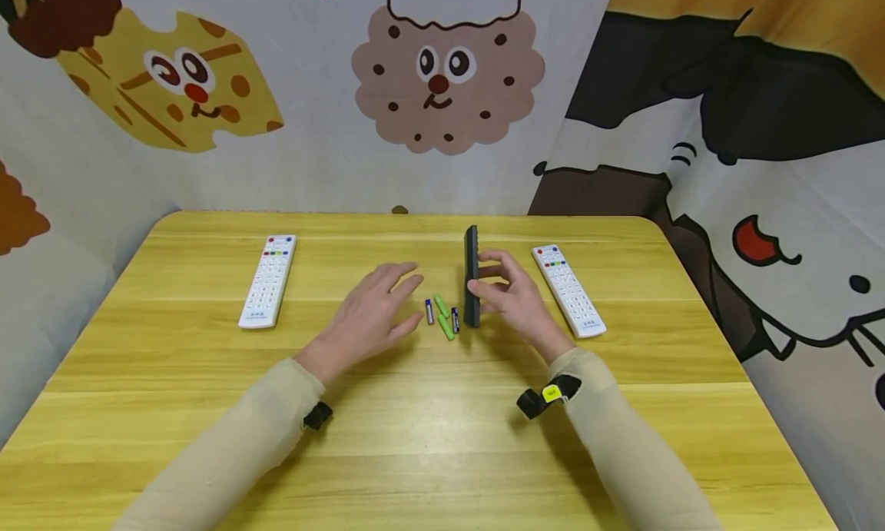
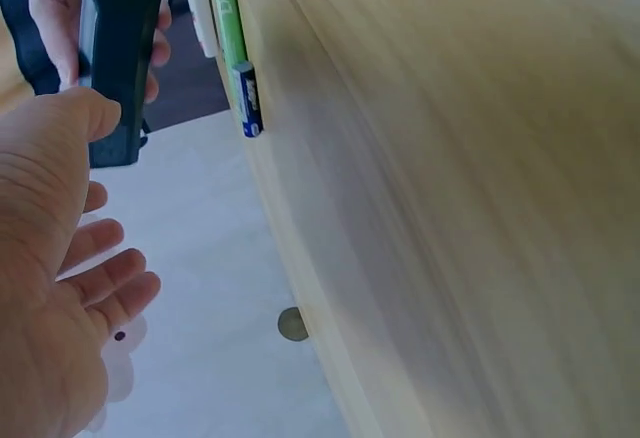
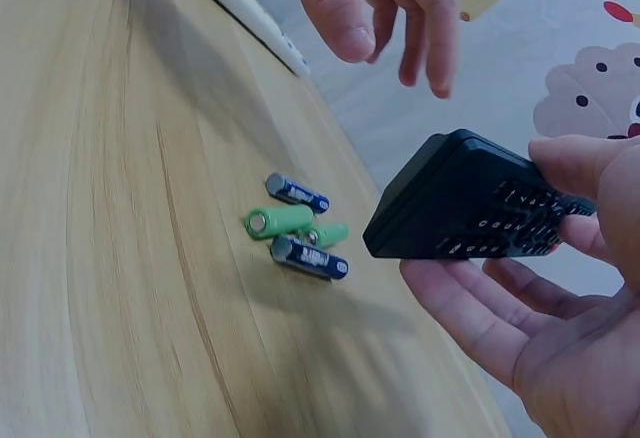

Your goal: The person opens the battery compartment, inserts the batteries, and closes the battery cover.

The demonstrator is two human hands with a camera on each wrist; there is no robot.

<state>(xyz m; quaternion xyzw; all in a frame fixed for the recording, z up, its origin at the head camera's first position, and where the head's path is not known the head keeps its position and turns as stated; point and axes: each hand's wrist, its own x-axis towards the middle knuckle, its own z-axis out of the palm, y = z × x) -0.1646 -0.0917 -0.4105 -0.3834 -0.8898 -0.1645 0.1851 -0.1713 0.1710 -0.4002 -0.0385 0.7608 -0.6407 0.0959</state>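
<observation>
My right hand (image 1: 515,297) grips a black remote control (image 1: 472,277) on its edge above the table; its button side faces right in the head view. In the right wrist view rows of small buttons show on the remote (image 3: 480,203). To the left, my left hand (image 1: 366,312) hovers with relaxed, spread fingers and holds nothing. Between the hands lies a small group of batteries: green ones (image 1: 445,327) and dark blue ones (image 1: 429,312). The right wrist view shows a blue battery (image 3: 308,257) beside a green battery (image 3: 278,221).
A white remote (image 1: 268,281) lies at the table's left, and another white remote (image 1: 568,291) lies right of my right hand. The wooden table (image 1: 415,454) ends at a back edge against a printed cloth (image 1: 297,177).
</observation>
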